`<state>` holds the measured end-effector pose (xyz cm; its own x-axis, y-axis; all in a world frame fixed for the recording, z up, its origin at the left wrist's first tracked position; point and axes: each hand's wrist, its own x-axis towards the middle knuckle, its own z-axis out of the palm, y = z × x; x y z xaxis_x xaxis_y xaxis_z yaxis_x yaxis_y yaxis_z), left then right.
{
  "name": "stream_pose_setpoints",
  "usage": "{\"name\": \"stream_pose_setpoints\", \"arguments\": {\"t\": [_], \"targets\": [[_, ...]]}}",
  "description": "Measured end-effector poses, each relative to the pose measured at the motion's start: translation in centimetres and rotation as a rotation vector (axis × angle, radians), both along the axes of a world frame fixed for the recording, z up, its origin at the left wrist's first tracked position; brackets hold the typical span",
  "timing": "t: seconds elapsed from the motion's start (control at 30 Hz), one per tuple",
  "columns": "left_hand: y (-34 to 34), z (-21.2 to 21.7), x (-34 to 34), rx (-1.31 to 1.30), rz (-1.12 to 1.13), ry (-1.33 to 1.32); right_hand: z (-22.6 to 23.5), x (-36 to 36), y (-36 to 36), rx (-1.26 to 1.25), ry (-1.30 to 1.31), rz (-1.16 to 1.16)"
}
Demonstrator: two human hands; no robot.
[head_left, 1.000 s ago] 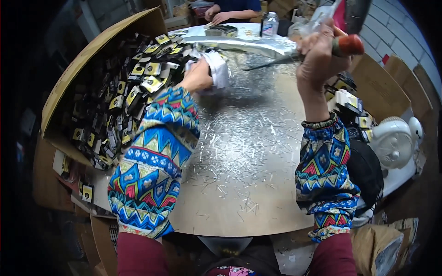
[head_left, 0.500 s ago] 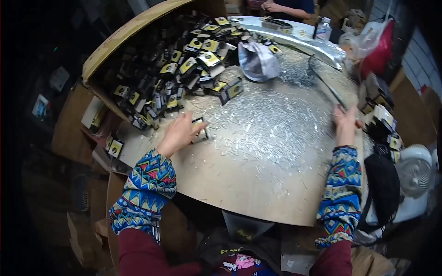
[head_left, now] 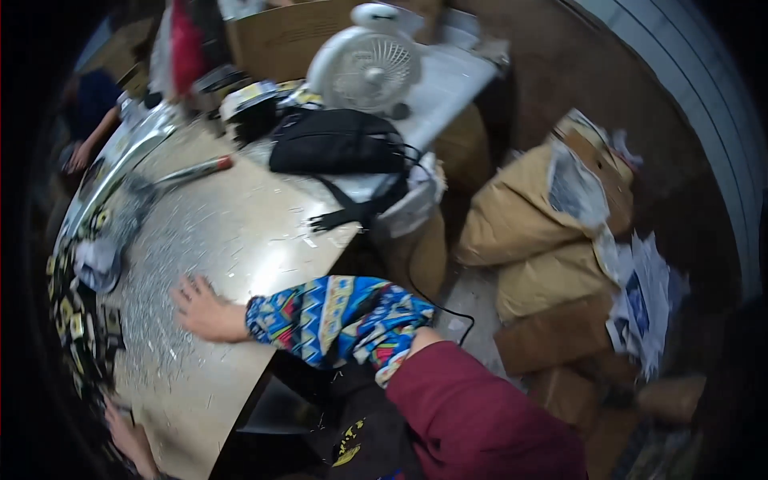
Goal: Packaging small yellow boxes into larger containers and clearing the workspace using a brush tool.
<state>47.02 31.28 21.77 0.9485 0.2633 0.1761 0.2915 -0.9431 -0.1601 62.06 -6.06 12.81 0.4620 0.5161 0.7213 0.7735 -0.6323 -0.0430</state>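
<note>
My right hand lies palm down with its fingers spread on a layer of thin silvery metal pins that covers much of the table. Its wrist leads into a blue patterned sleeve cover. At the lower left, my left hand rests by the table's edge with its fingers stretched out, near a heap of small black and yellow boxes. I see nothing held in either hand. Beyond the right hand, a tool with a red-tipped handle lies on the table. A whitish cloth bag sits between pins and boxes.
A black bag with a strap lies on the table's right side, in front of a white fan. Brown paper sacks and a cardboard box stand on the floor at right. Another person's arm shows at the far left.
The view has swung to the right. My right hand has let go of the tool and now lies on the pins. The small box by my left hand is no longer distinguishable.
</note>
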Motion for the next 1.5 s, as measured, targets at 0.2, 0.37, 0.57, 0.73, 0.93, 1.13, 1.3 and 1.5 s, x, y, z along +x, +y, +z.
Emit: {"name": "stream_pose_setpoints", "arguments": {"t": [0.2,0.37,0.57,0.73,0.93,1.13,1.3,1.5], "targets": [[-6.9,-1.7,-3.8,-1.226,-0.060,-0.182,-4.3,0.1,-3.3,0.041,0.178,0.155],[-19.3,-3.3,-14.8,-1.887,0.310,-0.545,-5.7,-1.7,-0.5,0.024,0.283,0.189],[-26.3,-10.0,-21.7,-2.498,0.592,-0.477,2.3,-2.2,-6.0,0.354,0.991,0.417],[-31.0,-15.9,-22.6,-2.065,0.749,-0.197,1.3,-5.5,-4.0,-0.244,0.364,0.301],[-35.5,-18.7,-21.0,-2.172,0.497,-0.110,-0.6,-11.1,-3.5,-0.317,0.423,0.254],[-37.5,-16.8,-20.4,-2.484,0.749,-0.324,1.7,-17.6,-6.3,-0.320,0.474,0.271],[-37.4,-16.8,-20.5,-2.485,0.723,-0.370,4.4,-17.0,-7.0,-0.183,0.741,0.400],[-37.0,-17.2,-20.7,-2.502,0.609,-0.313,0.3,-10.8,-4.2,-0.118,0.483,0.233]]}}
